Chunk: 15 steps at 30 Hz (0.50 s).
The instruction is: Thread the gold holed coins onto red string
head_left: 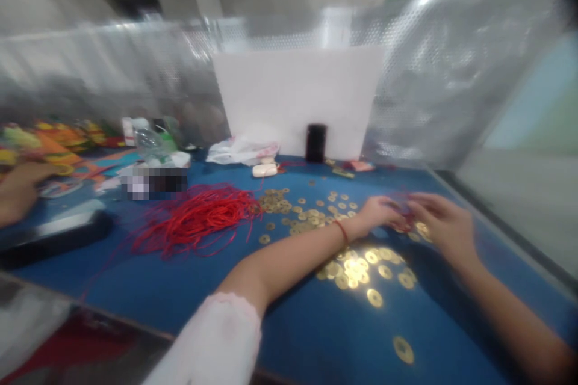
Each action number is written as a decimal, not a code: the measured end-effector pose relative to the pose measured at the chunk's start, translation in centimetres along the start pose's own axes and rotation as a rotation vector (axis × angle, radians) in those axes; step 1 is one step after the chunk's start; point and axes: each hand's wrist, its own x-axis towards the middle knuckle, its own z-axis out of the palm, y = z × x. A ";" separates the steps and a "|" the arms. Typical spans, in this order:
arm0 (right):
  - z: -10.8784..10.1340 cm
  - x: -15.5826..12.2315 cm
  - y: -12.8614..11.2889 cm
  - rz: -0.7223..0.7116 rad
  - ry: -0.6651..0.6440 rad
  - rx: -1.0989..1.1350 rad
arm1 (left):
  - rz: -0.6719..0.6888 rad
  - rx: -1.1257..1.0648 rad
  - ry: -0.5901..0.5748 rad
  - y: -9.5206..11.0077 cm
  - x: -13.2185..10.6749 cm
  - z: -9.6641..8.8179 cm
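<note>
My left hand [383, 214] reaches across to the right part of the blue table, a red cord bracelet [342, 232] at its wrist. Its fingers are closed on a thin red cord [406, 221]. Facing it, my right hand [446, 226] has its fingers bent together at the other side of that cord; motion smears the fingertips. Gold coins with centre holes [356, 269] lie below the hands, and more gold coins [311, 216] spread behind my left forearm. One single coin [403, 349] lies near the front. Left of them sits a loose heap of red cords [208, 216].
A dark phone [316, 142] stands against a white board [298, 96] at the back. Beside it are a white case [265, 170] and a white plastic bag [241, 150]. A clear bottle [149, 141] and a black box-like object [58, 231] are left, near another person's arm [20, 192].
</note>
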 end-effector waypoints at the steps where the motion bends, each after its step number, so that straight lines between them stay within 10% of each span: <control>1: 0.0 0.0 0.0 0.007 0.001 0.004 | 0.003 0.011 0.001 0.0 0.0 0.0; 15: -0.2 0.4 0.6 0.188 0.065 0.180 | 0.005 0.031 -0.004 -0.4 0.4 -0.2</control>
